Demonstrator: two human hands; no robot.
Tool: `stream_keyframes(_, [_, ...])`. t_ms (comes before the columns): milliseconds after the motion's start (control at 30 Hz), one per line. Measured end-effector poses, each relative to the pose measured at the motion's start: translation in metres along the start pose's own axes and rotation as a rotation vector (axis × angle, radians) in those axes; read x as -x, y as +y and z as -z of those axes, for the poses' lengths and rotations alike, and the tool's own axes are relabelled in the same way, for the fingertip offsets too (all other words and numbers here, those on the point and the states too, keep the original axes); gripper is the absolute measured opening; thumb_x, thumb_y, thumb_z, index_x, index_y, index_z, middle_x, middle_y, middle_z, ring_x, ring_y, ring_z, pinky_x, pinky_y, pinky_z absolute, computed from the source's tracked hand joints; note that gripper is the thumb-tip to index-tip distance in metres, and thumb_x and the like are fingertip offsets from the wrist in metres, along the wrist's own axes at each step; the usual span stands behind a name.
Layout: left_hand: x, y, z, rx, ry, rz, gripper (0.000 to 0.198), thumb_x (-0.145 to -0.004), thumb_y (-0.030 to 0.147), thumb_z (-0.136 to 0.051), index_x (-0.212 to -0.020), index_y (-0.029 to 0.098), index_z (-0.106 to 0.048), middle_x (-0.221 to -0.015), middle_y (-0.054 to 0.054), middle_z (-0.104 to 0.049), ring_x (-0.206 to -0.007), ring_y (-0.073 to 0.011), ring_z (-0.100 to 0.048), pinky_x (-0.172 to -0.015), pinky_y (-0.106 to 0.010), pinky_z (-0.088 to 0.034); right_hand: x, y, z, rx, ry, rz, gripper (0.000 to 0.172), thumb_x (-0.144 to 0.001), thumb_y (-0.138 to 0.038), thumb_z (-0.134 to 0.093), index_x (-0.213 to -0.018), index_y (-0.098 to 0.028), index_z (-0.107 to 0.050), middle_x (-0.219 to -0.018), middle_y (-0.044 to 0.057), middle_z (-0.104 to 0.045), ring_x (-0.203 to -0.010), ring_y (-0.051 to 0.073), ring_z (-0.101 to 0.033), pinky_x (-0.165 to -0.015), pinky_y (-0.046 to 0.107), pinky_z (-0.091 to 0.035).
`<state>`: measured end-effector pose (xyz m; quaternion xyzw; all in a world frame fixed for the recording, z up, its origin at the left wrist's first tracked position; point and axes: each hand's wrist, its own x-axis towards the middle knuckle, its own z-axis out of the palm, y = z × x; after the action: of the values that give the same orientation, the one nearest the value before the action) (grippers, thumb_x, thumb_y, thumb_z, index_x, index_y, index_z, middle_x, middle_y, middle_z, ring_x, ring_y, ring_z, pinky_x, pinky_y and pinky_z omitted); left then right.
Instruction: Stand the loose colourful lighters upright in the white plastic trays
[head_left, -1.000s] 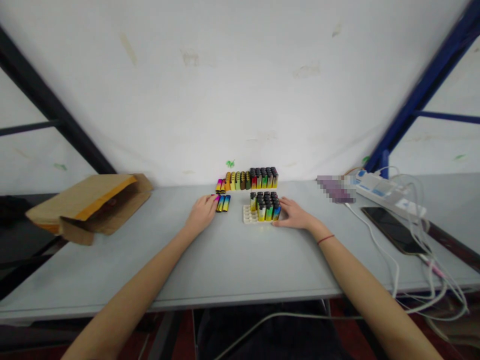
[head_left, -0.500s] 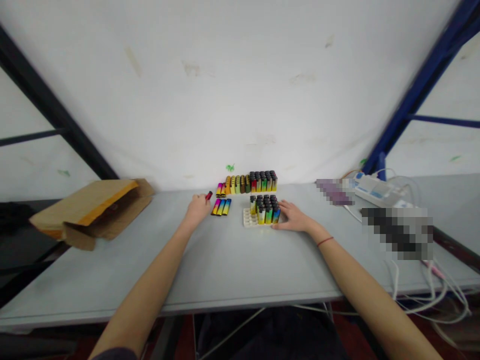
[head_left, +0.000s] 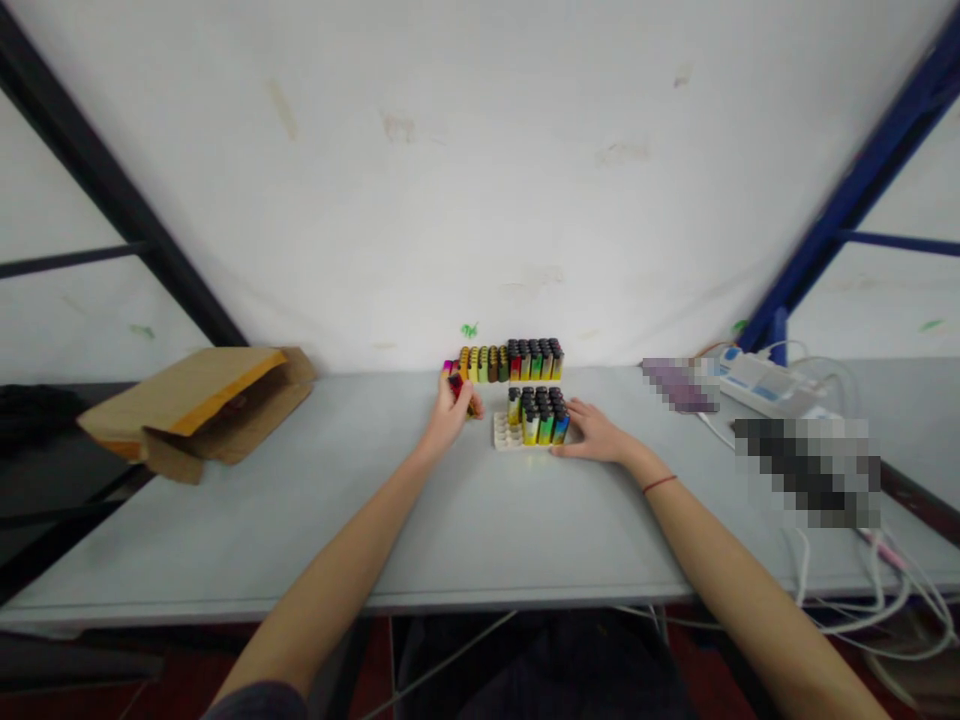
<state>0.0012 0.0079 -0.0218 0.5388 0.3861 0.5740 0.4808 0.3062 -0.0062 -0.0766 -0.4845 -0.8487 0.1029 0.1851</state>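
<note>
My left hand (head_left: 448, 413) is closed around a red, dark-ended lighter (head_left: 455, 383). It is over the place where several colourful lighters lay flat and hides most of them. My right hand (head_left: 598, 433) grips the right side of a white tray (head_left: 508, 437), thumb at the front and fingers behind. Black-topped lighters (head_left: 546, 428) stand upright in the tray, and holes without lighters show at its left front. Behind it is another block of black-topped lighters (head_left: 534, 364). To that block's left are upright yellow, green and brown lighters (head_left: 480, 368).
An opened brown cardboard box (head_left: 187, 400) lies at the left of the grey table (head_left: 517, 540). On the right are a white power strip (head_left: 765, 385), blurred-out items and loose white cables (head_left: 877, 610). A white wall (head_left: 480, 200) stands behind the table.
My left hand has moved right with the red lighter and now covers the flat colourful lighters. My right hand stays at the tray. The whole view has shifted slightly.
</note>
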Motion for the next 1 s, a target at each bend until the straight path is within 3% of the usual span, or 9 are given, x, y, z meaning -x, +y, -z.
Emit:
stream_keyframes(167, [0.007,-0.001,-0.002,0.029,0.019,0.015,0.037,-0.085,0.048,-0.073,-0.093,0.022,-0.048,-0.061,0.01,-0.053,-0.052,-0.0082,-0.055,-0.061,-0.023,-0.049,0.0,0.001,0.002,0.01,-0.016,0.018,0.098,-0.076,-0.081,-0.066,-0.149,-0.016,-0.055,-0.154,0.02,-0.05,-0.144,0.046,-0.043,-0.12,0.064,-0.034])
stream_keyframes(267, [0.008,0.001,-0.006,0.101,0.092,0.026,0.036,-0.085,0.046,-0.073,-0.088,0.023,-0.046,-0.061,0.01,-0.05,-0.048,-0.0062,-0.049,-0.051,-0.02,-0.041,0.001,0.002,0.003,0.018,-0.018,0.023,0.098,-0.077,-0.081,-0.065,-0.15,-0.017,-0.053,-0.155,0.02,-0.05,-0.144,0.045,-0.043,-0.119,0.065,-0.035])
stream_keyframes(367, [0.01,0.005,-0.008,0.185,0.123,0.147,0.037,-0.088,0.051,-0.066,-0.08,0.023,-0.043,-0.053,0.012,-0.04,-0.037,-0.0049,-0.032,-0.04,-0.018,-0.025,0.001,0.003,0.003,0.014,-0.005,0.041,0.094,-0.078,-0.079,-0.066,-0.15,-0.019,-0.054,-0.156,0.018,-0.05,-0.144,0.045,-0.044,-0.119,0.065,-0.034])
stream_keyframes(500, [0.012,0.012,-0.005,0.228,0.147,0.334,0.052,-0.092,0.068,-0.042,-0.066,0.023,-0.04,-0.042,0.01,-0.027,-0.032,-0.0061,-0.02,-0.036,-0.02,-0.014,0.0,0.001,0.004,0.022,-0.016,0.045,0.094,-0.078,-0.078,-0.065,-0.148,-0.017,-0.055,-0.155,0.019,-0.05,-0.143,0.044,-0.044,-0.119,0.063,-0.035])
stream_keyframes(600, [0.014,0.016,-0.005,0.24,0.176,0.375,0.055,-0.092,0.068,-0.038,-0.06,0.023,-0.036,-0.039,0.01,-0.023,-0.031,-0.0061,-0.017,-0.036,-0.02,-0.012,0.001,-0.001,0.006,0.022,-0.016,0.045,0.09,-0.079,-0.077,-0.066,-0.146,-0.018,-0.056,-0.153,0.019,-0.052,-0.142,0.043,-0.046,-0.119,0.062,-0.036])
stream_keyframes(833, [0.016,0.019,-0.01,0.269,0.229,0.389,0.045,-0.095,0.046,-0.034,-0.056,0.023,-0.032,-0.039,0.009,-0.02,-0.032,-0.0066,-0.015,-0.036,-0.019,-0.012,0.002,-0.004,0.009,0.025,-0.025,0.035,0.083,-0.081,-0.074,-0.065,-0.143,-0.019,-0.059,-0.152,0.018,-0.053,-0.14,0.042,-0.048,-0.118,0.062,-0.037])
stream_keyframes(1000, [0.018,0.017,-0.012,0.293,0.249,0.397,0.044,-0.095,0.048,-0.033,-0.059,0.024,-0.032,-0.04,0.009,-0.02,-0.032,-0.0072,-0.015,-0.036,-0.019,-0.011,0.002,-0.003,0.01,0.011,-0.03,0.046,0.082,-0.081,-0.073,-0.067,-0.143,-0.02,-0.059,-0.151,0.017,-0.054,-0.139,0.042,-0.048,-0.118,0.062,-0.036])
